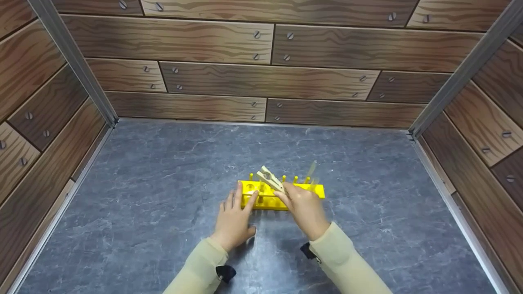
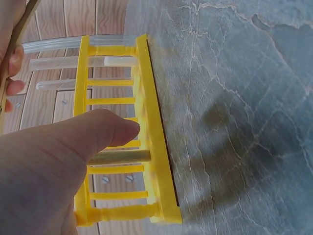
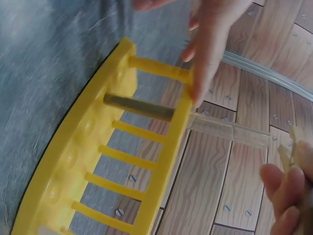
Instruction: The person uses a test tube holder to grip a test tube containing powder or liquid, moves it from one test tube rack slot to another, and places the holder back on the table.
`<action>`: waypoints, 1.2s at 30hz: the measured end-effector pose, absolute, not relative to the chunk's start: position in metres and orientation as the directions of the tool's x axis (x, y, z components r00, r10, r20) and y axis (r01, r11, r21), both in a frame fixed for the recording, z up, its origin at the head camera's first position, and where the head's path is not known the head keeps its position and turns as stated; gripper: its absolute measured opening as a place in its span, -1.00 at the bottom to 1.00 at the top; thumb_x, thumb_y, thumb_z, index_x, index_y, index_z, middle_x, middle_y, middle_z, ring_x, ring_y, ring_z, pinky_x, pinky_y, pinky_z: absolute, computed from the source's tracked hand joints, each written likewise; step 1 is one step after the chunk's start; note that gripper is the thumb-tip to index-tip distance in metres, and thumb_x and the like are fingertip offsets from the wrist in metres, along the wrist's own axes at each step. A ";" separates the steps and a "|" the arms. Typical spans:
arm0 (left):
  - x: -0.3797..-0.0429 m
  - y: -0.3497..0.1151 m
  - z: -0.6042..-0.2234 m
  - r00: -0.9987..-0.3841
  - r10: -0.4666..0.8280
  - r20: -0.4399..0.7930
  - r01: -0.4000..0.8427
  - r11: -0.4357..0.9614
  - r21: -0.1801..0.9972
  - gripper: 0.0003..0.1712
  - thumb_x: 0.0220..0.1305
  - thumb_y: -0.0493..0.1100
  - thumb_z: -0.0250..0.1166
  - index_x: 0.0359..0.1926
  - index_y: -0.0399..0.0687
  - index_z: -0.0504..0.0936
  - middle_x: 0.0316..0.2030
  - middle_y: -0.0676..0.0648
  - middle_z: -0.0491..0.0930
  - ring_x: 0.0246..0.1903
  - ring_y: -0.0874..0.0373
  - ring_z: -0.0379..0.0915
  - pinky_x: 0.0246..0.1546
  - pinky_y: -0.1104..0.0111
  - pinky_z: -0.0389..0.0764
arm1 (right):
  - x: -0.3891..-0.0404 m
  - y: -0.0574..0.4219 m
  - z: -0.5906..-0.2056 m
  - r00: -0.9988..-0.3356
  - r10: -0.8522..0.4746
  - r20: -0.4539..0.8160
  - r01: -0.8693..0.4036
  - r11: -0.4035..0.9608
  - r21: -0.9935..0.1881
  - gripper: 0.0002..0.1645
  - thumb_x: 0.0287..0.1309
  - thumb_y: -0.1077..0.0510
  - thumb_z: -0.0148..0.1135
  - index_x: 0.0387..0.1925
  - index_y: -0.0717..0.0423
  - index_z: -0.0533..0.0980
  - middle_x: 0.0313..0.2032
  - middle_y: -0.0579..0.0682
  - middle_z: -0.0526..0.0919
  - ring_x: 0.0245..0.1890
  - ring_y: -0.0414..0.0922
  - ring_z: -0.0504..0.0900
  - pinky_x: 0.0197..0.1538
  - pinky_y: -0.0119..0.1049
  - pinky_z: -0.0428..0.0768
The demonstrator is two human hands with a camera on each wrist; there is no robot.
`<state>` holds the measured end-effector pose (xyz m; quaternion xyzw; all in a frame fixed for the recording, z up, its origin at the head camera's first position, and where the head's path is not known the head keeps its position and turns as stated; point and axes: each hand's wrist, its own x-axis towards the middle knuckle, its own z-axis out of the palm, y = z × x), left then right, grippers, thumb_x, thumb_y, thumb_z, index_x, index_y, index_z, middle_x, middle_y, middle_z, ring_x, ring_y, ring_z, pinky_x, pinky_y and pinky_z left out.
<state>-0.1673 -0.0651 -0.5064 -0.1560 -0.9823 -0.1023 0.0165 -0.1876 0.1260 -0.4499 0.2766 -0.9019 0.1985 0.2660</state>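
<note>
A yellow test tube rack stands on the table with a row of pegs along its far side. My left hand rests on its left end, fingers mostly straight, with the thumb in front of it in the left wrist view. My right hand holds a wooden test tube clamp. The clamp's parted tips are close to the mouth of a test tube with olive-brown contents; whether they touch the glass I cannot tell. That tube stands upright in the rack near the left hand.
At the rack's right end stand two clear test tubes, one of them with something white at its bottom. Grey marbled table surface surrounds the rack. Wood-patterned walls enclose the back and sides.
</note>
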 end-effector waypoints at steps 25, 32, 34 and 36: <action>-0.167 -0.065 -0.506 -0.954 0.298 0.040 0.301 0.936 0.185 0.06 0.01 0.16 0.35 0.45 0.14 0.00 0.40 -0.37 -0.25 0.29 -0.35 -0.05 0.16 -0.19 0.16 | -0.196 0.120 -0.449 -0.683 -0.443 0.581 -0.587 0.806 -0.075 -0.70 0.06 0.01 0.31 -0.44 0.18 0.53 -0.69 -0.05 0.54 -0.81 -0.22 0.39 -0.73 -0.42 0.42; -0.167 -0.065 -0.508 -0.948 0.306 0.082 0.315 0.937 0.152 0.07 -0.04 0.16 0.39 0.44 0.11 0.05 0.39 -0.38 -0.19 0.26 -0.35 0.03 0.12 -0.17 0.25 | -0.197 0.119 -0.452 -0.686 -0.442 0.577 -0.586 0.807 -0.079 -0.69 0.04 0.00 0.32 -0.50 0.16 0.50 -0.72 -0.06 0.50 -0.83 -0.23 0.36 -0.75 -0.44 0.39; -0.167 -0.065 -0.508 -0.949 0.304 0.086 0.314 0.938 0.149 0.08 -0.05 0.15 0.39 0.44 0.12 0.05 0.39 -0.38 -0.18 0.26 -0.35 0.05 0.12 -0.17 0.26 | -0.196 0.120 -0.452 -0.690 -0.441 0.574 -0.587 0.805 -0.088 -0.69 0.04 0.00 0.31 -0.51 0.16 0.50 -0.72 -0.06 0.50 -0.83 -0.23 0.36 -0.75 -0.44 0.39; -0.167 -0.065 -0.508 -0.951 0.298 0.081 0.307 0.940 0.149 0.08 -0.05 0.16 0.39 0.44 0.13 0.04 0.40 -0.37 -0.19 0.26 -0.35 0.04 0.13 -0.17 0.24 | -0.197 0.120 -0.452 -0.696 -0.436 0.571 -0.586 0.804 -0.100 -0.70 0.05 0.00 0.31 -0.52 0.15 0.50 -0.72 -0.07 0.50 -0.82 -0.23 0.35 -0.74 -0.44 0.39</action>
